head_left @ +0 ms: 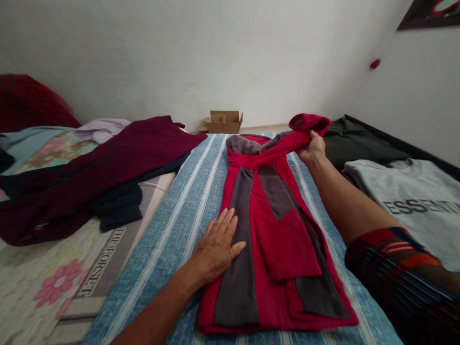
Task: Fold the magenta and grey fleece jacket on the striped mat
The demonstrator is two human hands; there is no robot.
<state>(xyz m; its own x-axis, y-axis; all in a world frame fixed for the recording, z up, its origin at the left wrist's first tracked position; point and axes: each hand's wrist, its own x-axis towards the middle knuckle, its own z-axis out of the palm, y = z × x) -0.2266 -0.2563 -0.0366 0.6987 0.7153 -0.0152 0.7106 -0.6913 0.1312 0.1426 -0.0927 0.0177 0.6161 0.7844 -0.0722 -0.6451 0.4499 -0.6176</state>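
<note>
A red and grey long-sleeved top [266, 268] lies partly folded in the middle, its lower edge toward me. One sleeve is folded down along its right side. My left hand [219, 242] rests flat on the left part of the top, fingers stretched out over a grey panel. At the far end, my right hand [313, 147] grips the other sleeve [287, 143], which runs across the top's upper part. That sleeve's open end shows just above my right fingers, lifted off the cloth.
Beneath the top spreads a blue and white striped cloth [172, 215]. A maroon garment [118, 163] and dark blue clothing lie to the left. At right are a grey printed shirt [420, 196] and a dark garment [359, 143]. An open cardboard box [223, 122] stands by the wall.
</note>
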